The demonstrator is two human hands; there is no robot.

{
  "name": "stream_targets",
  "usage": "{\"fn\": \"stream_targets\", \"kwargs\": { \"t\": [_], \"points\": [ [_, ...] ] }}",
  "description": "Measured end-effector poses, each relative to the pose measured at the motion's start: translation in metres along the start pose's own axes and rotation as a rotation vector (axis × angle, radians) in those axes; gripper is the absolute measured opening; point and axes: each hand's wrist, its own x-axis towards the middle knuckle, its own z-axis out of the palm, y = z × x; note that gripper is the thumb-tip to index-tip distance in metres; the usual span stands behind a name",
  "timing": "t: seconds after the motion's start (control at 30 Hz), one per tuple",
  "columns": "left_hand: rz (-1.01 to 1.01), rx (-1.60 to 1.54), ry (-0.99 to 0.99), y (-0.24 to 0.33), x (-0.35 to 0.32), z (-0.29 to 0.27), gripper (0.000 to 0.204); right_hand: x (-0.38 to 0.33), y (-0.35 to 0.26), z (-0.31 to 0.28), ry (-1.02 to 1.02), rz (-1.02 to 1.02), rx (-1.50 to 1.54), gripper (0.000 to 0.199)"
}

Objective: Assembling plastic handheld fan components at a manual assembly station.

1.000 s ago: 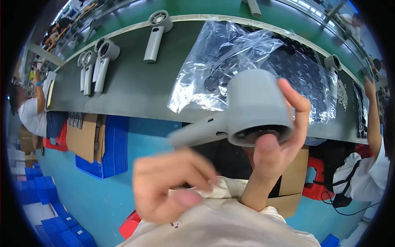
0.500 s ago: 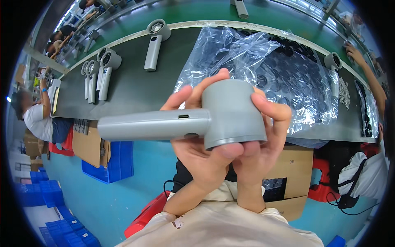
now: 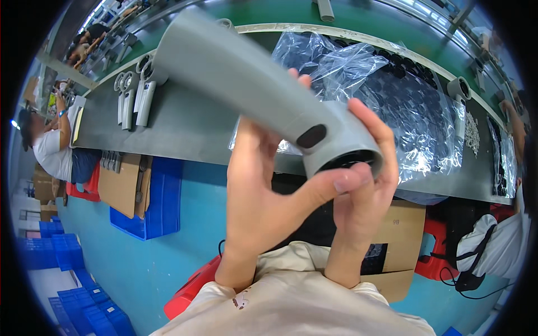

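A grey handheld fan (image 3: 246, 84) is raised in front of me, its handle slanting up to the far left. The round head tips toward me, so its dark inside shows through the near opening. My left hand (image 3: 260, 196) is closed around the head's left side, its thumb pressed at the opening's rim. Gripping the right side is my right hand (image 3: 364, 196), with a finger curved over the top and the thumb at the opening. The two thumbs lie close together. A dark oval patch shows on the handle near the head.
Several grey fans (image 3: 145, 103) lie at the table's left; another fan (image 3: 458, 89) lies at the right. A clear plastic bag (image 3: 414, 123) of round black parts covers the table (image 3: 193, 126) beyond my hands. Blue bins (image 3: 162, 196) and a carton (image 3: 400, 224) stand below. Other people sit nearby.
The fan has turned in my hands: its handle swung up and away to the far left, and the head's opening tilted toward me. My left hand has shifted left and turned more upright.
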Motion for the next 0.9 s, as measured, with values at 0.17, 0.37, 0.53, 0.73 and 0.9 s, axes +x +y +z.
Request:
{"fn": "stream_targets", "kwargs": {
  "t": [0.17,0.37,0.53,0.73,0.9],
  "points": [
    [0.183,-0.016,-0.016,-0.009,-0.017,0.005,0.058,-0.005,0.004,0.014,0.096,-0.073,0.148,0.064],
    [0.349,0.227,0.054,-0.013,-0.012,0.000,0.054,-0.003,0.006,0.013,-0.003,-0.042,0.153,0.061],
    [0.503,0.410,0.043,-0.021,-0.009,-0.007,0.060,-0.004,0.012,0.010,-0.104,-0.086,0.111,0.055],
    [0.436,0.467,0.026,-0.022,-0.008,-0.014,0.046,-0.009,0.024,0.023,0.166,0.143,0.290,0.050],
    [0.431,0.411,0.019,-0.023,-0.008,-0.012,0.057,-0.013,0.023,0.027,0.137,0.098,0.405,0.065]
  ]
}}
